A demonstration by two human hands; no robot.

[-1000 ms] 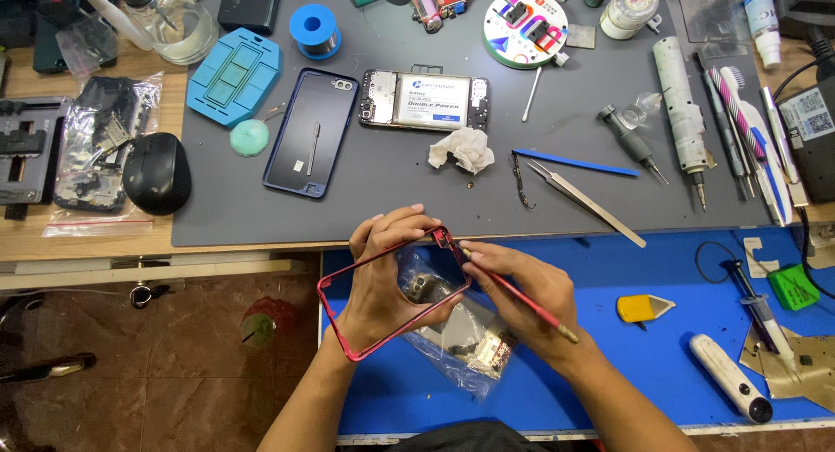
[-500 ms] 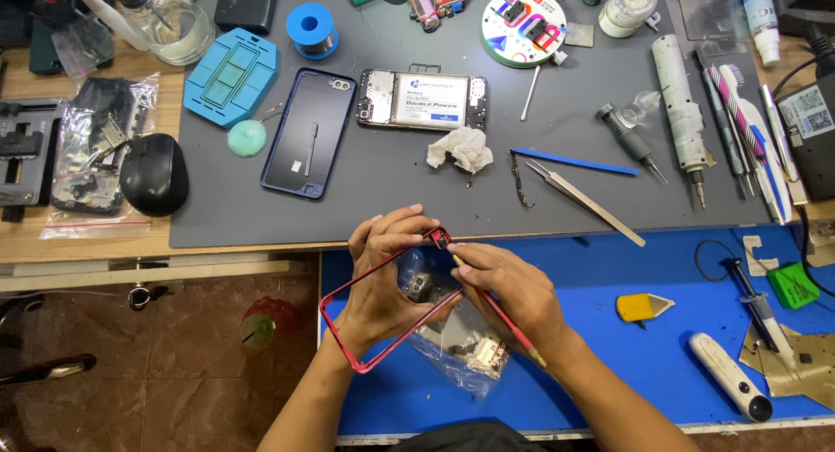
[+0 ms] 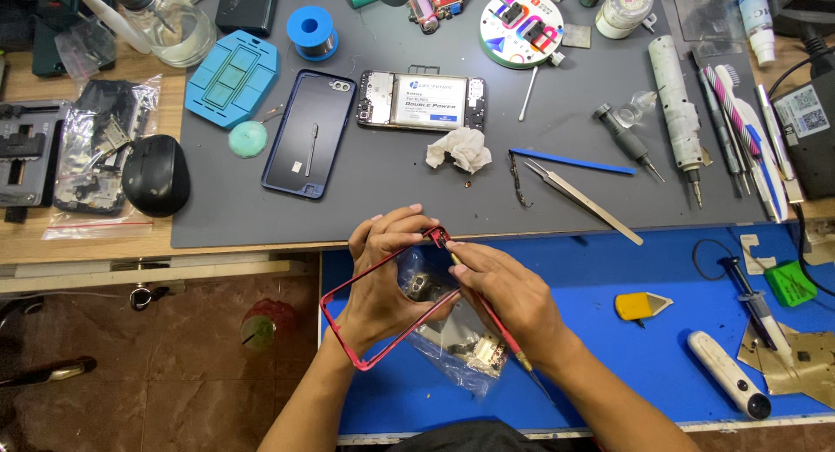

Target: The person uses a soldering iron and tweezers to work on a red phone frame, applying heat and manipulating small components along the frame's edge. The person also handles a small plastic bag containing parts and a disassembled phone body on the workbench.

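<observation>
Two hands work at the table: the left hand (image 3: pixel 383 282) and the right hand (image 3: pixel 513 300). Between them is one red phone frame (image 3: pixel 348 330), with one clear plastic bag (image 3: pixel 461 352) just below it. Above the frame lie one opened phone (image 3: pixel 422 100), one blue back cover (image 3: pixel 311 144) and one crumpled tissue (image 3: pixel 459 147). Right of the tissue lies one pair of tweezers (image 3: pixel 584 200), left of the cover one black mouse (image 3: pixel 156 175), and above it one blue solder spool (image 3: pixel 311 30).
</observation>
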